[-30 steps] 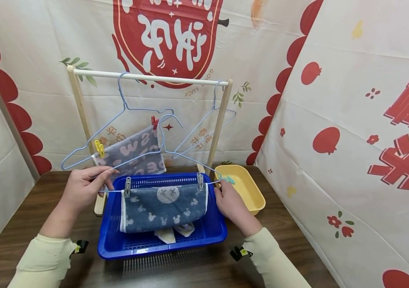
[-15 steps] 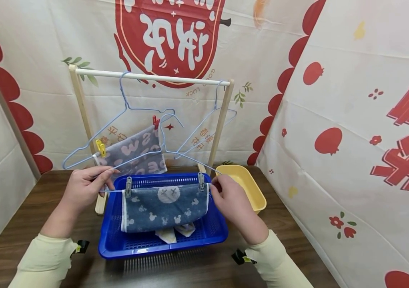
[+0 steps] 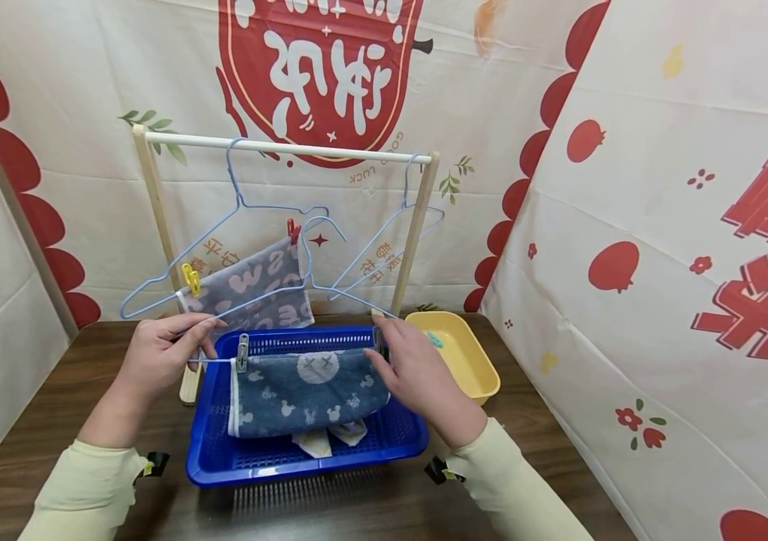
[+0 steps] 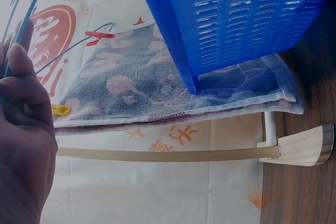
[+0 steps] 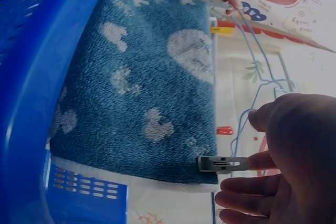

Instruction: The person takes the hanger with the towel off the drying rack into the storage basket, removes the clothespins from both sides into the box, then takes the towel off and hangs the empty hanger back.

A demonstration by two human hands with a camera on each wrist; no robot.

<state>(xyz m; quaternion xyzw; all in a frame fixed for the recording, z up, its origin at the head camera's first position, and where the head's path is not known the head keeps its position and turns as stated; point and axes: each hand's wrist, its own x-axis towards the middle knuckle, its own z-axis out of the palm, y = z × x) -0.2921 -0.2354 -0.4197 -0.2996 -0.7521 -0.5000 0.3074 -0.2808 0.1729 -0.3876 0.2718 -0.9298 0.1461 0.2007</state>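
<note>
A blue wire hanger (image 3: pixel 305 279) is held above the basket. My left hand (image 3: pixel 166 352) pinches its left end between thumb and fingers. From its lower bar hangs a dark blue towel (image 3: pixel 309 394) with pale figures. A grey clothespin (image 3: pixel 243 353) fastens the towel's left corner. At the right corner sits another grey clothespin (image 5: pixel 223 163), partly hidden behind my right hand (image 3: pixel 421 368) in the head view. In the right wrist view the right hand has thumb and fingers spread apart, one fingertip at the clothespin's handle end.
A blue basket (image 3: pixel 249 472) below holds pale cloth. Behind it, a rack (image 3: pixel 330 150) carries a hanger (image 3: pixel 184 259) with a grey towel (image 3: pixel 249 289) on yellow and red clothespins, plus another hanger (image 3: pixel 373 244). A yellow tub (image 3: pixel 475 368) with a teal item (image 3: pixel 434 339) stands right.
My right hand has let go of the hanger's right end and moved left to the right-hand clothespin. The left hand, hanger and towel have hardly moved.
</note>
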